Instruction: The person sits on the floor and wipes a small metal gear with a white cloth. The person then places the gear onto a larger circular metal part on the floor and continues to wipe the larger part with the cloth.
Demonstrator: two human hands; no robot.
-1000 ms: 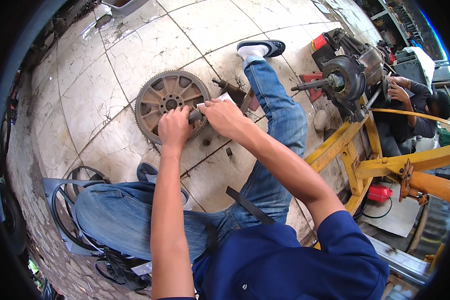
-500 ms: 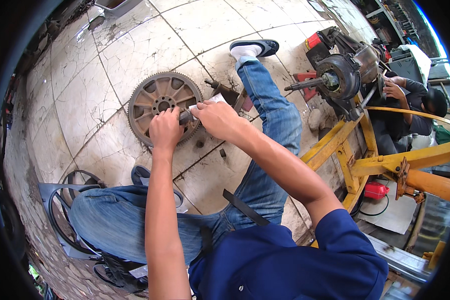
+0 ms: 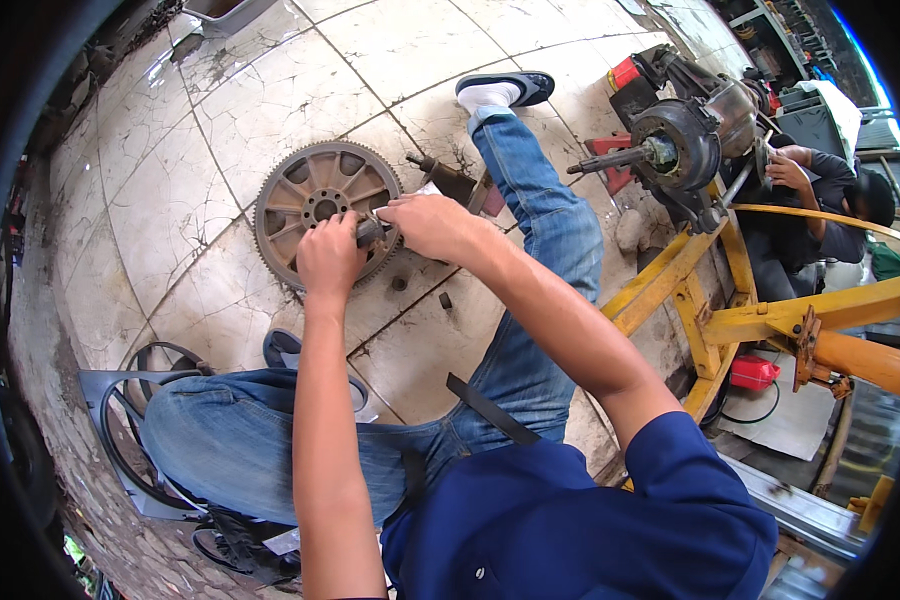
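Note:
A brown, rusty toothed flywheel (image 3: 300,188) lies flat on the tiled floor between my legs. Above its near right part, my left hand (image 3: 328,256) is closed around a dark, short cylindrical metal part (image 3: 369,233). My right hand (image 3: 427,228) is at the right end of that part, its fingers pressed together. A bit of white sheet (image 3: 428,190) shows just behind the right knuckles, and I cannot tell whether the fingers hold it. The fingertips largely hide what the right hand grips.
To the right, an axle assembly with a dark hub (image 3: 673,145) rests by a yellow steel frame (image 3: 760,322). Beyond it a co-worker (image 3: 820,190) handles a round part. A dark metal block (image 3: 450,183) and a small dark piece (image 3: 445,300) lie on the floor.
My right hand has shifted slightly left and down, closer to the left hand. Less of the white sheet shows beside it. My left hand stays nearly in place with the metal part.

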